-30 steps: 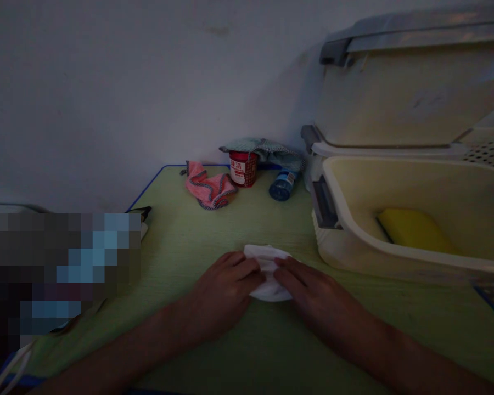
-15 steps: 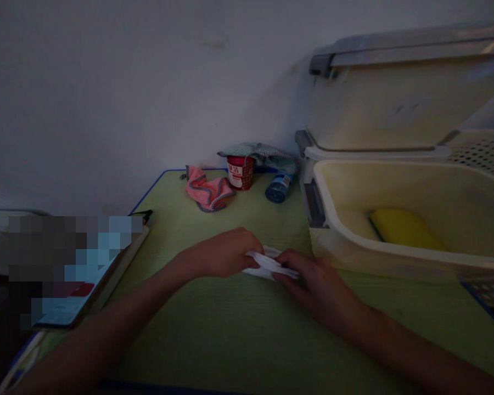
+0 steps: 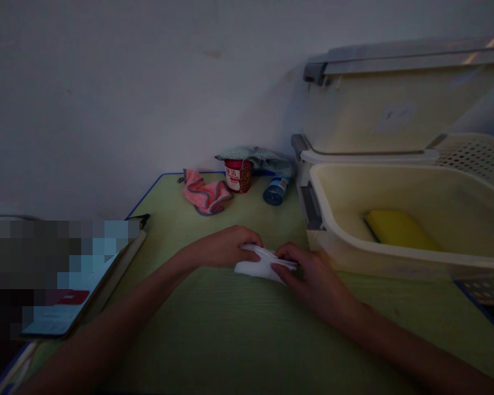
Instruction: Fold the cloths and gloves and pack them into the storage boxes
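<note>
A soft white folded sheet (image 3: 260,268) is held low over the green tabletop; whether it is tissue or thin cloth I cannot tell. Its layers show along the upper edge, and a flap hangs below. My left hand (image 3: 226,247) pinches the upper left part between thumb and fingers. At the right end, my right hand (image 3: 313,274) grips it the same way, thumb below and forefinger on top. Both hands are closed, and their fingertips partly cover the sheet.
An open cream bin (image 3: 333,241) holding a yellow block (image 3: 399,229) stands right, its lid (image 3: 379,109) raised. At the back are a pink cloth (image 3: 206,192), a red tub (image 3: 237,178), a grey-green cloth (image 3: 247,153) and a blue bottle (image 3: 275,192). A tablet-like screen (image 3: 53,318) lies left.
The white sheet has turned so that more of its lower flap shows toward me. Both hands keep their hold, with only small shifts. The view has moved slightly.
</note>
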Action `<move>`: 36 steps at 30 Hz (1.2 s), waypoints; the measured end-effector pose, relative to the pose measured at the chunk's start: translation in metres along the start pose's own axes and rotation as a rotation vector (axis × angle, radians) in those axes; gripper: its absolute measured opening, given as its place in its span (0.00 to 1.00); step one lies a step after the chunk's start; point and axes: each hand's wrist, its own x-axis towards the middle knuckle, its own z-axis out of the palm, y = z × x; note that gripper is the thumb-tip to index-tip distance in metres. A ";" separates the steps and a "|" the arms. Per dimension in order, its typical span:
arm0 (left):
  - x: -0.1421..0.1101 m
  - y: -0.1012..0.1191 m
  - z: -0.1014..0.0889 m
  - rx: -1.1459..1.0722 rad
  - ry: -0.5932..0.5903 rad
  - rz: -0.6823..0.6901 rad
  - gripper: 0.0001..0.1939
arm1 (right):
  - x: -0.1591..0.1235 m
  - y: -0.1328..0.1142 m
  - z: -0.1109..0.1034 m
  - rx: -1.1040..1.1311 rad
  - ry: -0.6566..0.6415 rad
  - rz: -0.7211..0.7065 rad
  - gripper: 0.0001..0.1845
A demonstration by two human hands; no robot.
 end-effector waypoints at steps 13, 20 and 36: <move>0.008 -0.014 0.004 -0.065 0.079 0.023 0.04 | 0.007 0.002 0.004 -0.213 0.102 -0.111 0.09; 0.007 -0.009 0.011 0.091 0.169 0.062 0.06 | 0.008 0.000 0.007 -0.360 0.054 -0.119 0.10; 0.012 -0.011 0.026 0.398 0.265 0.116 0.09 | 0.012 -0.004 0.008 -0.588 -0.070 -0.079 0.15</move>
